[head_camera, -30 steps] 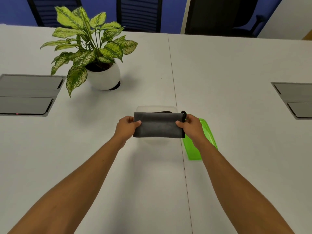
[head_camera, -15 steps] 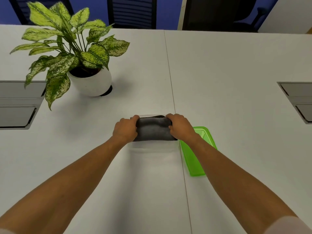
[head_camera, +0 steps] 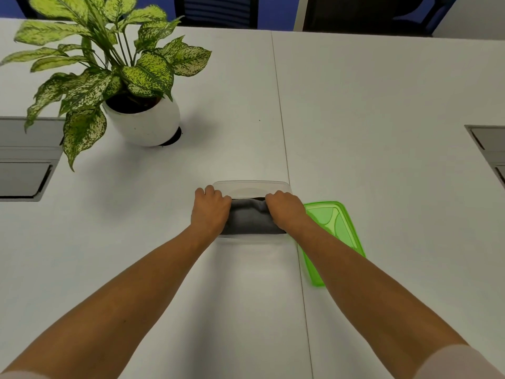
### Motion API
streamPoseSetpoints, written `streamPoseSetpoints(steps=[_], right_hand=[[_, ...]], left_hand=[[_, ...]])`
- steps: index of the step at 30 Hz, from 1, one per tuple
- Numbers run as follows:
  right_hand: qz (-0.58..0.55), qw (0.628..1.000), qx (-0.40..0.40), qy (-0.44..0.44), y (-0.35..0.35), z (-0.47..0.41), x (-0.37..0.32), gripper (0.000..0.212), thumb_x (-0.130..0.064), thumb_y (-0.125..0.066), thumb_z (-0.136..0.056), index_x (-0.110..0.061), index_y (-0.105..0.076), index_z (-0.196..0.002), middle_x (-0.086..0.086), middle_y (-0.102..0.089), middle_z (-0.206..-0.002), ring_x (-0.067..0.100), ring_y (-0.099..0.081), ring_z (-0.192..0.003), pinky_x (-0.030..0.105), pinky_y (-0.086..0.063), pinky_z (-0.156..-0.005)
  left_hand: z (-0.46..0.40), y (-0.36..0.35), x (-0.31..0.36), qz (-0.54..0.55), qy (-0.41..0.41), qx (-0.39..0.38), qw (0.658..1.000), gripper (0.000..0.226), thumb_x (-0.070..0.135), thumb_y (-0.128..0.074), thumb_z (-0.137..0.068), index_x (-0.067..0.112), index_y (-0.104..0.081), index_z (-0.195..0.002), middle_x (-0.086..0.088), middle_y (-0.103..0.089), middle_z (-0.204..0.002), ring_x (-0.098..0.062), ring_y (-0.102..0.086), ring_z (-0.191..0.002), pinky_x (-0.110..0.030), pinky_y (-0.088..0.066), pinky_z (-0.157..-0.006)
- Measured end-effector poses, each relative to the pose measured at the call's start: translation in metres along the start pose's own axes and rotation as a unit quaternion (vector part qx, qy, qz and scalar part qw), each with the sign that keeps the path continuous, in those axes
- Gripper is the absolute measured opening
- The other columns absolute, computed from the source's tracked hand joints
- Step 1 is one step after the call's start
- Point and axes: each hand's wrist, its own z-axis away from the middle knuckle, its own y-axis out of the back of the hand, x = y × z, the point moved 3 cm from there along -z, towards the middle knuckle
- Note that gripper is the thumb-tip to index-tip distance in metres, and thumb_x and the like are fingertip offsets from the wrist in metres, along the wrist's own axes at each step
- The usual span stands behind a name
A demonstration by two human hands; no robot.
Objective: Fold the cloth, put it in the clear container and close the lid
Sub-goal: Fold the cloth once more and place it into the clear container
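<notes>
A folded dark grey cloth (head_camera: 250, 218) lies inside the clear container (head_camera: 251, 184) in the middle of the white table. My left hand (head_camera: 210, 210) grips the cloth's left end and my right hand (head_camera: 285, 210) grips its right end, both knuckles up over the container. The far part of the container stands bare beyond the cloth. The green lid (head_camera: 334, 236) lies flat on the table just right of the container, partly hidden under my right forearm.
A potted plant (head_camera: 142, 121) with spotted leaves in a white pot stands at the back left. Grey cable hatches are set into the table at the left edge (head_camera: 21, 160) and the right edge (head_camera: 489, 149). Dark chairs stand behind the table's far edge.
Both hands have brought the cloth down from above the container into it and moved closer together, bunching the cloth shorter. The view has drawn nearer to the table.
</notes>
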Motion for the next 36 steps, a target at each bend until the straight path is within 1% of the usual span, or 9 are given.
streamPoseSetpoints(steps=[6, 10, 15, 19, 22, 25, 28, 30, 36], right_hand=[[0.053, 0.987, 0.145, 0.031, -0.012, 0.003, -0.008, 0.044, -0.005, -0.079, -0.056, -0.015, -0.061, -0.095, 0.011, -0.06, -0.091, 0.031, -0.058, -0.083, 0.036, -0.044, -0.062], [0.026, 0.993, 0.103, 0.049, -0.017, 0.004, -0.008, 0.04, -0.002, -0.06, -0.082, -0.008, -0.052, -0.12, 0.015, -0.056, -0.11, 0.035, -0.055, -0.099, 0.041, -0.044, -0.073], [0.055, 0.994, 0.072, 0.06, -0.025, 0.002, -0.009, 0.046, -0.001, -0.042, -0.09, 0.002, -0.036, -0.136, 0.021, -0.051, -0.124, 0.039, -0.05, -0.11, 0.043, -0.044, -0.08], [0.041, 0.996, 0.057, 0.052, -0.019, 0.003, -0.009, 0.043, -0.006, -0.048, -0.088, -0.003, -0.045, -0.13, 0.016, -0.055, -0.122, 0.034, -0.053, -0.11, 0.04, -0.045, -0.08], [-0.094, 0.988, 0.121, 0.004, 0.003, 0.008, 0.0, 0.03, -0.004, -0.052, -0.082, -0.007, -0.06, -0.111, 0.013, -0.062, -0.111, 0.033, -0.057, -0.104, 0.038, -0.048, -0.076], [-0.238, 0.918, 0.314, -0.039, 0.016, 0.03, 0.015, 0.029, -0.004, -0.057, -0.083, -0.007, -0.067, -0.11, 0.013, -0.068, -0.108, 0.035, -0.059, -0.101, 0.042, -0.05, -0.083], [-0.32, 0.858, 0.378, -0.136, -0.002, 0.056, 0.039, 0.031, -0.011, -0.06, -0.085, -0.011, -0.062, -0.116, 0.009, -0.064, -0.113, 0.029, -0.053, -0.108, 0.038, -0.044, -0.09], [-0.335, 0.843, 0.355, -0.225, -0.025, 0.073, 0.058, 0.039, -0.014, -0.064, -0.083, -0.01, -0.057, -0.121, 0.012, -0.06, -0.118, 0.031, -0.05, -0.112, 0.04, -0.04, -0.094], [-0.284, 0.852, 0.113, -0.424, -0.088, 0.119, 0.1, 0.096, -0.061, -0.072, -0.069, -0.007, -0.033, -0.138, 0.022, -0.043, -0.137, 0.041, -0.038, -0.126, 0.054, -0.037, -0.098]], left_hand=[[0.0, -0.003, 0.0, 0.036, -0.005, 0.039, 0.999, 0.049, 0.032, -0.063, -0.088, 0.017, -0.041, -0.129, -0.011, -0.052, -0.127, -0.028, -0.048, -0.114, -0.041, -0.037, -0.099], [-0.002, -0.004, 0.001, 0.009, -0.056, 0.034, 0.998, 0.047, 0.033, -0.065, -0.087, 0.019, -0.047, -0.128, -0.007, -0.054, -0.127, -0.028, -0.044, -0.12, -0.045, -0.031, -0.103], [-0.007, -0.006, 0.0, 0.027, -0.066, -0.016, 0.997, 0.041, 0.029, -0.062, -0.088, 0.023, -0.051, -0.128, -0.003, -0.06, -0.123, -0.025, -0.046, -0.123, -0.059, -0.021, -0.11], [-0.004, -0.005, -0.001, 0.079, -0.068, -0.04, 0.994, 0.037, 0.027, -0.062, -0.086, 0.023, -0.055, -0.122, -0.003, -0.059, -0.125, -0.023, -0.043, -0.129, -0.065, -0.007, -0.113], [0.002, -0.009, -0.008, 0.194, -0.057, 0.014, 0.979, 0.036, 0.02, -0.054, -0.091, 0.022, -0.058, -0.126, -0.002, -0.052, -0.14, -0.022, -0.03, -0.142, -0.061, -0.001, -0.116], [0.016, -0.017, -0.013, 0.355, 0.004, 0.152, 0.923, 0.037, 0.019, -0.048, -0.097, 0.017, -0.055, -0.133, -0.006, -0.045, -0.149, -0.025, -0.031, -0.143, -0.052, -0.015, -0.12], [0.036, -0.026, -0.015, 0.581, 0.107, 0.152, 0.792, 0.044, 0.02, -0.043, -0.101, 0.014, -0.041, -0.145, -0.007, -0.039, -0.153, -0.025, -0.035, -0.142, -0.04, -0.025, -0.118], [0.045, -0.031, -0.016, 0.67, 0.161, 0.104, 0.717, 0.046, 0.022, -0.041, -0.102, 0.016, -0.035, -0.147, -0.006, -0.039, -0.153, -0.024, -0.037, -0.14, -0.039, -0.03, -0.116], [0.047, -0.047, -0.022, 0.749, 0.215, 0.034, 0.625, 0.038, 0.025, -0.051, -0.099, 0.021, -0.052, -0.137, -0.004, -0.056, -0.139, -0.026, -0.053, -0.126, -0.048, -0.045, -0.105]])
